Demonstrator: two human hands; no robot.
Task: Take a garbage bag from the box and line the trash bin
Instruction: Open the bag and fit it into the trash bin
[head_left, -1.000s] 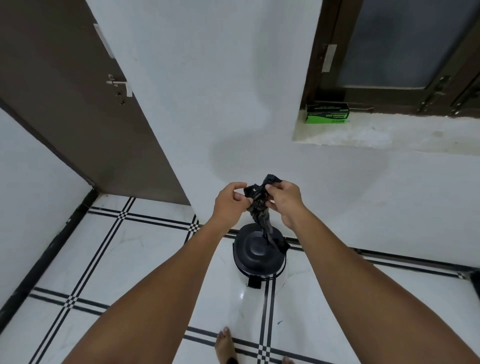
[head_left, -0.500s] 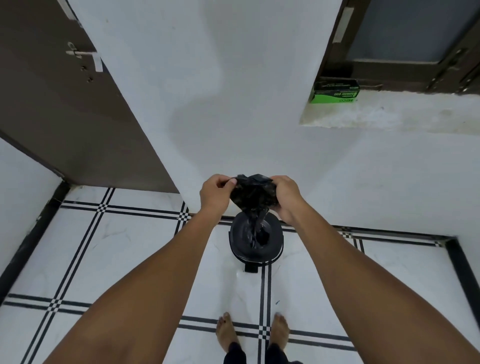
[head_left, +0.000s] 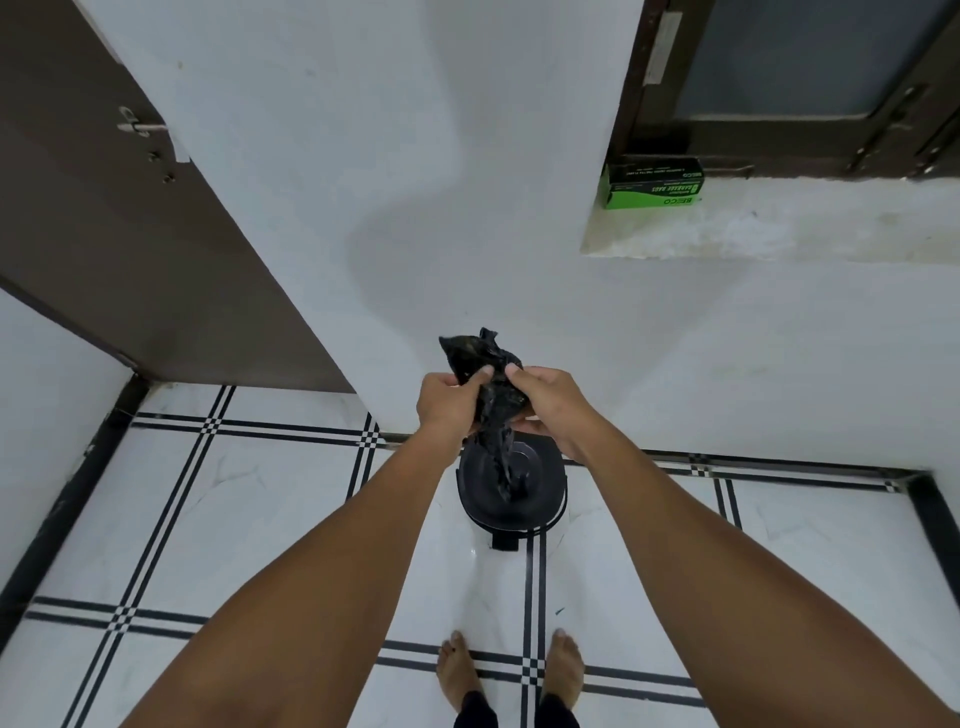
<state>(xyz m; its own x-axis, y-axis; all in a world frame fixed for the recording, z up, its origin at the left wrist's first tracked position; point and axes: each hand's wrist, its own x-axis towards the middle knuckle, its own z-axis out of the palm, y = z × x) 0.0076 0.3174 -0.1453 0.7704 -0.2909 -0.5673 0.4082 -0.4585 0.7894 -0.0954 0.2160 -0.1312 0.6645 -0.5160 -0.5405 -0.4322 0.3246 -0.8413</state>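
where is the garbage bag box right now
In the head view, the green garbage bag box sits upper right on the window ledge, at its left end against the dark window frame, well above the trash bin.

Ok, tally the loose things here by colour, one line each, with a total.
Black: 2, the garbage bag held by the left hand and right hand, and the trash bin.
Green: 1, the box on the sill.
Total: 3.

Both arms reach forward, left hand (head_left: 445, 402) and right hand (head_left: 550, 402) close together, fingers (head_left: 480, 375) pinched shut.
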